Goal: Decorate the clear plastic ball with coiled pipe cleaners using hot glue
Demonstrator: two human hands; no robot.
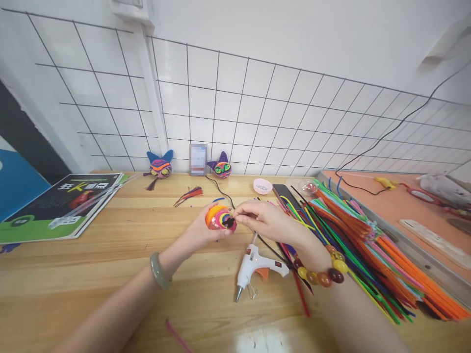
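My left hand (pixel 203 229) is wrapped round a small ball (pixel 218 218) covered in coiled pipe cleaners of orange, pink, yellow and blue. A dark fuzzy piece (pixel 230 223) lies against its right side. There my right hand (pixel 262 218) pinches with thumb and forefinger, the fingertips at that dark piece; what is between them is too small to make out. Just below my hands, a white hot glue gun (pixel 250 269) rests on the table, its metal nozzle towards me.
Bundles of pipe cleaners (pixel 353 250) spread over the right side. A pink bowl (pixel 262 186) and a phone (pixel 286 195) stand behind my right hand. Two decorated balls, one blue-eared (pixel 160 167) and one purple-eared (pixel 222 169), sit by the wall grid. A book (pixel 62 201) lies left.
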